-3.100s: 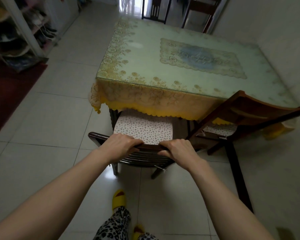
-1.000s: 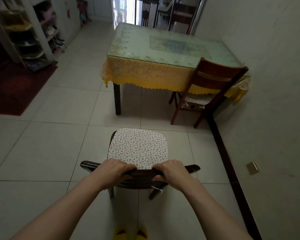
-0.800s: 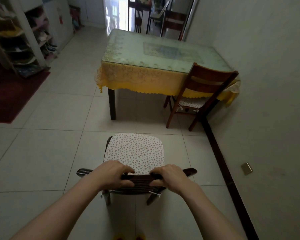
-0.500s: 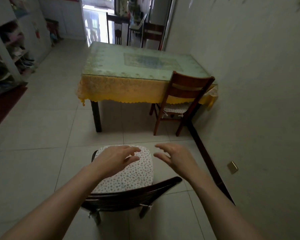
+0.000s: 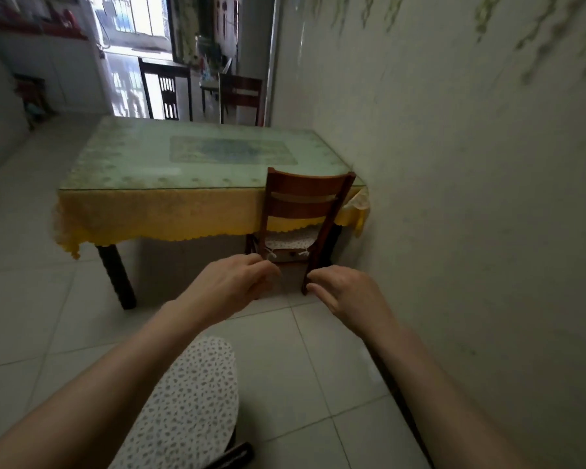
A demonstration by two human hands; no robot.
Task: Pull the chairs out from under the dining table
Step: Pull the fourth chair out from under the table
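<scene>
The dining table wears a yellow cloth under a glass top. A brown wooden chair stands tucked at its near right corner, close to the wall. A second chair with a speckled white cushion stands out on the floor below my arms. My left hand and my right hand hover in the air between the two chairs, fingers loosely curled, holding nothing and touching neither chair.
The wall runs close along the right. Two more dark chairs stand at the table's far side. A dark table leg is at the near left. Tiled floor spreads to the left.
My hands pulled the cushioned chair back from the table, then let go of its backrest. The view has swung right, toward the chair by the wall.
</scene>
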